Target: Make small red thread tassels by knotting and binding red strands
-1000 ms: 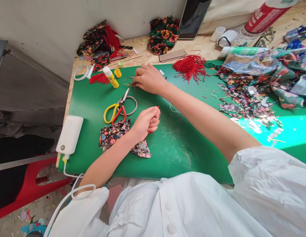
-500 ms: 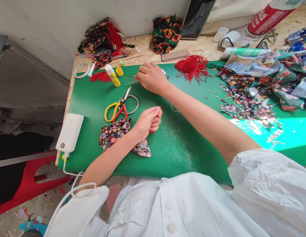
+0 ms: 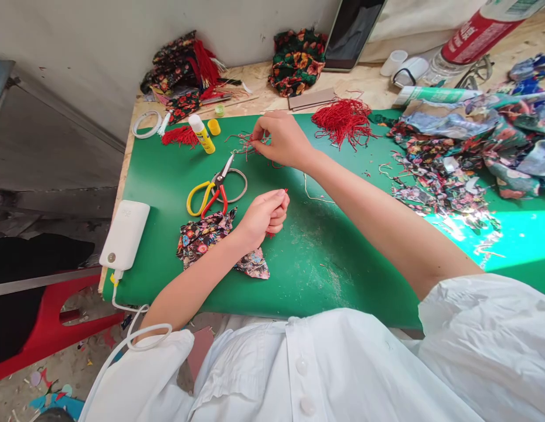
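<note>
My left hand (image 3: 267,218) is closed in a fist over the green mat (image 3: 299,275). Red threads (image 3: 271,235) poke out below and above it, the rest hidden inside the fingers. Beyond it, my right hand (image 3: 283,138) has thumb and fingers pinched together at a small tangle of loose red thread (image 3: 242,143). A pale string (image 3: 316,198) trails below the right forearm. Scissors (image 3: 216,189) with one yellow and one red handle lie left of my hands, over a ring (image 3: 245,183). Folded floral fabric (image 3: 202,237) lies partly under my left forearm.
A glue stick (image 3: 202,135) stands beside its yellow cap (image 3: 214,127). A heap of red threads (image 3: 343,121) lies at the back. Fabric scraps (image 3: 448,187) cover the right side, near a bottle (image 3: 474,38). A white power bank (image 3: 124,235) with a cable sits at the left edge.
My right hand has shifted slightly right, and its thumb and fingers now pinch at the thread tangle, more of which shows. My left hand stays closed in place.
</note>
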Demonstrator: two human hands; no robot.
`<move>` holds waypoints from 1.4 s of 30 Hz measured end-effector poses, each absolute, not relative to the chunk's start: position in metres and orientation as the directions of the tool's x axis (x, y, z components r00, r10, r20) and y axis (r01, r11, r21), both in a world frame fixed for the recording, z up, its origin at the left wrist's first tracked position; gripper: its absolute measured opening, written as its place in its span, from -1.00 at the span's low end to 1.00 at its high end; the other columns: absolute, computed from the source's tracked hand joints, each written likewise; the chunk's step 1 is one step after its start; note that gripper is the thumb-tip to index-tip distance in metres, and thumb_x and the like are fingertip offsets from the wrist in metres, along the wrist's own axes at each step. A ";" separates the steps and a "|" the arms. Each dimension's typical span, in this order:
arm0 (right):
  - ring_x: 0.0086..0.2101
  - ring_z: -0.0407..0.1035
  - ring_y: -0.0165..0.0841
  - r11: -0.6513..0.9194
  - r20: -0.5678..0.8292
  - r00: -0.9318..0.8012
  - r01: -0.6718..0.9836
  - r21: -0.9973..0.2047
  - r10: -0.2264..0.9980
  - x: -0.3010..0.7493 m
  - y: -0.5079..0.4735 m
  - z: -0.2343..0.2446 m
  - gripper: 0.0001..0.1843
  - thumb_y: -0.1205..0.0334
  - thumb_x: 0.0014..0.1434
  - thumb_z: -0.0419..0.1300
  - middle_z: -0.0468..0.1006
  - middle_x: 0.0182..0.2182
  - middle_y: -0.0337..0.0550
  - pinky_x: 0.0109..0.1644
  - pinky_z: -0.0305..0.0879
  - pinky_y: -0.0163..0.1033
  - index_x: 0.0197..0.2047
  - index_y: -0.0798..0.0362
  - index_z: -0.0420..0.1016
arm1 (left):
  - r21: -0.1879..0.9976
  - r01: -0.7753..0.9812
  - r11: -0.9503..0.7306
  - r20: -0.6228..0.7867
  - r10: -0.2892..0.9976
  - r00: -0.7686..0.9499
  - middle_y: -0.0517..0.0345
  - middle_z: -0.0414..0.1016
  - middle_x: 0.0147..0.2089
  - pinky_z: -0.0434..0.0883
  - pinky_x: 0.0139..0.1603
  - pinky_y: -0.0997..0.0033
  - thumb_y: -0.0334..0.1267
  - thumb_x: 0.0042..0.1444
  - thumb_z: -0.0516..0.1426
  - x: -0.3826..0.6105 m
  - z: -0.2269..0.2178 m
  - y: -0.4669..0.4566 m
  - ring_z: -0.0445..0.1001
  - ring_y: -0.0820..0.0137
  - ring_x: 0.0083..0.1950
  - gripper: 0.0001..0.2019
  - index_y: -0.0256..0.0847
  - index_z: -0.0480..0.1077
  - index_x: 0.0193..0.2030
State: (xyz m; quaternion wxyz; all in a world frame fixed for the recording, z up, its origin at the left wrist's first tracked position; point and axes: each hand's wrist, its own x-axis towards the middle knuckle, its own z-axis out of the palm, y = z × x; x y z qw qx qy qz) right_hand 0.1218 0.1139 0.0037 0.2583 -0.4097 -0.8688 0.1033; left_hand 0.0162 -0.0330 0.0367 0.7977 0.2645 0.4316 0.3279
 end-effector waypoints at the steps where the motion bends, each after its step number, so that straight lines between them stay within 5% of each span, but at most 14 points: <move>1: -0.27 0.35 -0.24 0.636 0.359 -0.525 0.652 -0.413 0.772 0.123 0.114 0.003 -0.84 0.16 0.20 0.05 0.53 -0.30 -0.05 -0.17 0.23 -0.14 -0.28 0.02 0.41 | 0.704 -0.296 0.646 -0.517 0.751 0.410 0.42 -0.12 -0.66 -0.16 -0.70 0.70 -0.30 0.31 -0.07 0.016 0.037 -0.033 -0.19 0.68 -0.70 -0.66 -0.26 0.14 -0.53; 18: -0.34 0.39 -0.32 0.489 0.383 -0.308 0.621 -0.613 0.871 0.135 0.107 0.032 -0.78 0.11 0.20 0.06 0.57 -0.37 -0.17 -0.28 0.26 -0.18 -0.32 -0.02 0.49 | 0.707 -0.302 0.639 -0.508 0.756 0.411 0.43 -0.12 -0.66 -0.15 -0.70 0.70 -0.28 0.30 -0.05 0.015 0.036 -0.033 -0.18 0.67 -0.70 -0.67 -0.26 0.15 -0.52; 31: -0.26 0.44 -0.25 0.352 0.304 -0.227 0.215 -0.911 0.925 0.148 0.082 0.076 -0.79 0.01 0.12 0.18 0.57 -0.30 -0.08 -0.24 0.33 -0.10 -0.37 -0.02 0.37 | 0.707 -0.301 0.640 -0.512 0.756 0.407 0.41 -0.13 -0.64 -0.13 -0.70 0.69 -0.27 0.28 -0.02 0.015 0.036 -0.033 -0.17 0.67 -0.69 -0.67 -0.26 0.16 -0.54; 37: -0.30 0.48 -0.23 0.309 0.246 -0.287 0.197 -0.931 0.926 0.158 0.059 0.090 -0.88 0.09 0.21 0.09 0.55 -0.23 -0.09 -0.33 0.41 -0.09 -0.25 -0.07 0.33 | 0.719 -0.297 0.629 -0.497 0.763 0.413 0.40 -0.12 -0.64 -0.13 -0.70 0.68 -0.29 0.29 -0.05 0.015 0.036 -0.033 -0.18 0.66 -0.68 -0.67 -0.26 0.17 -0.53; 42: -0.48 0.34 -0.38 0.245 0.217 -0.203 0.129 -0.961 0.955 0.163 0.043 0.092 -0.91 0.21 0.13 0.19 0.46 -0.43 -0.18 -0.44 0.30 -0.21 -0.34 -0.02 0.34 | 0.724 -0.299 0.621 -0.489 0.769 0.413 0.40 -0.13 -0.63 -0.13 -0.69 0.67 -0.28 0.29 -0.04 0.014 0.035 -0.034 -0.17 0.66 -0.68 -0.67 -0.26 0.17 -0.53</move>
